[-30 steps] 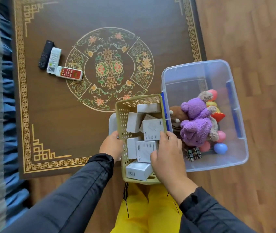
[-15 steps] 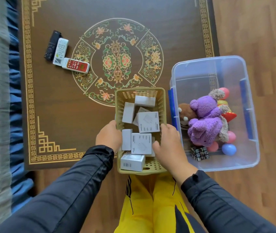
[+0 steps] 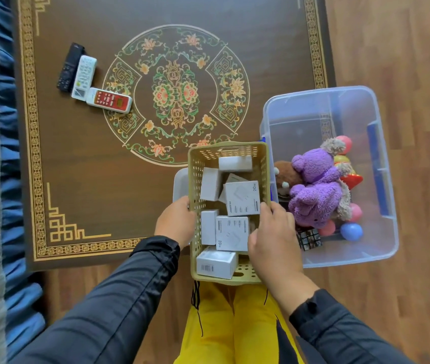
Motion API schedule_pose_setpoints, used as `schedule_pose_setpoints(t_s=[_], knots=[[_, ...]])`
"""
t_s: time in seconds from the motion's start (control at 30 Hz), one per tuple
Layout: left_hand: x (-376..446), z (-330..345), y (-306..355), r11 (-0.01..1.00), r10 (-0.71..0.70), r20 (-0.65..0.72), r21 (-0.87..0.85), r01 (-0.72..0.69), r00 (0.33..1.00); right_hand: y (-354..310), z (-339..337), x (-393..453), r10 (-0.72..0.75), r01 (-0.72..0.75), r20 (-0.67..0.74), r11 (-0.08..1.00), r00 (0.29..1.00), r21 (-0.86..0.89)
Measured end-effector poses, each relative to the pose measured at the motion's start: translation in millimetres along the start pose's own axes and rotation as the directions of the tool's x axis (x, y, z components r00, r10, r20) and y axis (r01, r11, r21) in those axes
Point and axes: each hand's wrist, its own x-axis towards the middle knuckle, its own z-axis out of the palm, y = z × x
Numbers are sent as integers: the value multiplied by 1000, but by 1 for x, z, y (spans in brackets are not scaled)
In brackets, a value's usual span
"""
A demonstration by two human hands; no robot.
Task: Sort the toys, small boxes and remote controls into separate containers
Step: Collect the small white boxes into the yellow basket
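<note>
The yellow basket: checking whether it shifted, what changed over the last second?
Little changed: both hands keep gripping the yellow basket, left hand on its left wall, right hand on its right rim. White boxes, remotes and toy bin stayed put.

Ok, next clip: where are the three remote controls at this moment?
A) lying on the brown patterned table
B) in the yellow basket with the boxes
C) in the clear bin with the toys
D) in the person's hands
A: the three remote controls lie side by side on the brown patterned table, while both hands grip the basket of white boxes.
</note>
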Motion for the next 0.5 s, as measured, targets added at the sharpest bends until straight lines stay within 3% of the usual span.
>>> schedule_pose_setpoints(t_s=[0.23,0.5], knots=[[15,-20,-9,981,34,-115,193,-12,993,-12,23,18,-32,21,86,991,996,130],[19,-45,-37,978,-28,-187,198,66,982,-46,28,35,-149,99,146,947,978,305]])
